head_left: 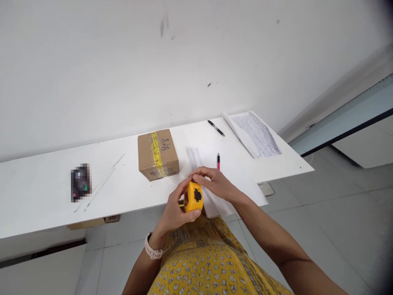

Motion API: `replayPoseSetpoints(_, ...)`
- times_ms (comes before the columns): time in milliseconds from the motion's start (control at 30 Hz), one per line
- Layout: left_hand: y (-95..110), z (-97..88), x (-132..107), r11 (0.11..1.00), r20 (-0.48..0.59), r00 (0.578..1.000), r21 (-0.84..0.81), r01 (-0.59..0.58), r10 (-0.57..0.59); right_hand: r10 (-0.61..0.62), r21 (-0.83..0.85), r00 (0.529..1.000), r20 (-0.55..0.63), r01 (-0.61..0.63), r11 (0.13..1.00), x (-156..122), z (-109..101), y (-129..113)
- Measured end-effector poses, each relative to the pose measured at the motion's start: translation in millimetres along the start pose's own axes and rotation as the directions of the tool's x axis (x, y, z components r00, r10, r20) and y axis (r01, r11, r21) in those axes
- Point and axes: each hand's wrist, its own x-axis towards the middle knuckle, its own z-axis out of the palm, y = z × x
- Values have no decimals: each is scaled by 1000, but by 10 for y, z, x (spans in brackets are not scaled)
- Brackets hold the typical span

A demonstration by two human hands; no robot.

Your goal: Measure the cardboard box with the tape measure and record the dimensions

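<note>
A yellow tape measure [193, 197] with a black button is held just off the front edge of the white table. My left hand [175, 211] is closed around its case, thumb along the near side. My right hand [215, 183] reaches over from the right, its fingers pinched together at the top end of the case. Whether those fingers grip the tape's tip is too small to make out. Beyond my hands stands a taped cardboard box [158, 155], with yellow tape and handwriting on top. Printed paper sheets [236, 184] lie partly under my right hand.
A red pen [218, 160] and a black pen [216, 128] lie on the white table [119, 180]. At its right end rests a printed sheet in a plastic sleeve [256, 133]. On the left are a pixelated dark item [81, 182] and thin clear strips [102, 183]. The wall [138, 73] rises behind.
</note>
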Motion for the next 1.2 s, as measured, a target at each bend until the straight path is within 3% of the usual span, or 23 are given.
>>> replayPoseSetpoints(267,3,-175,-184,981,-106,987,168,-99,118,92,169,981,174,-122,978,263,194,-104)
replayPoseSetpoints(467,107,-212,-241,984,-199,975,168,-62,96,19,72,972,234,-37,997,415,158,-346)
replayPoseSetpoints(600,127,-241,-246,1000,-278,960,19,-6,11,-114,-28,987,116,117,993,783,36,-603)
replayPoseSetpoints(767,227,-278,-206,938,-297,936,-338,83,-190,-140,-181,987,-78,125,976,1624,-1,-678)
replayPoseSetpoints(867,334,-299,-128,871,-329,906,-486,79,-265,-148,-302,986,-73,119,946,2093,64,-597)
replayPoseSetpoints(967,400,-327,-37,820,-329,888,-566,87,-321,-125,-477,992,-21,99,873,2390,146,-500)
replayPoseSetpoints(1100,394,-361,48,795,-340,869,-599,96,-361,-114,-648,993,-6,83,757,2570,226,-370)
replayPoseSetpoints(1200,379,-370,90,790,-351,861,-606,91,-368,-127,-661,992,-22,81,746,2630,249,-289)
